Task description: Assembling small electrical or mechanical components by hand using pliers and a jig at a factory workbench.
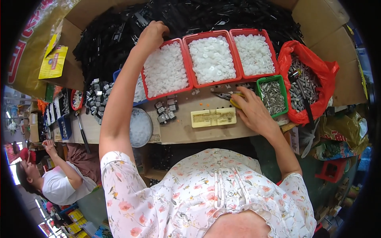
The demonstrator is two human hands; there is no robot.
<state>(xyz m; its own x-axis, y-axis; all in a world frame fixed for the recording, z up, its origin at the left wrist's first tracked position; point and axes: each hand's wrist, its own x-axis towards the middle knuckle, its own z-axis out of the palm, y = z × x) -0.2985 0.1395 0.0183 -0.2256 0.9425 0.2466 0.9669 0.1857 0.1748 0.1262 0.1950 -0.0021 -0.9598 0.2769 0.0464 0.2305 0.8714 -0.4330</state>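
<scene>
My left hand [154, 35] reaches over the near edge of a large heap of thin black parts [190, 18], its fingers curled down. What those fingers grip, if anything, is hidden. On the bench, my right hand [253, 109] closes around the yellow handles of pliers [226, 96], whose jaws point left. Just left of that hand lies a pale yellow moulded block [213, 118] with slots along it. Several small grey metal-and-black blocks [166, 113] are grouped further left on the bench.
Red trays [188, 81] hold small white plastic pieces. Right of them stand a green tray [284, 95] of metal pins and a red bag [331, 73] of grey parts. A round container [141, 127] sits at the bench edge. Another person [65, 178] sits at left.
</scene>
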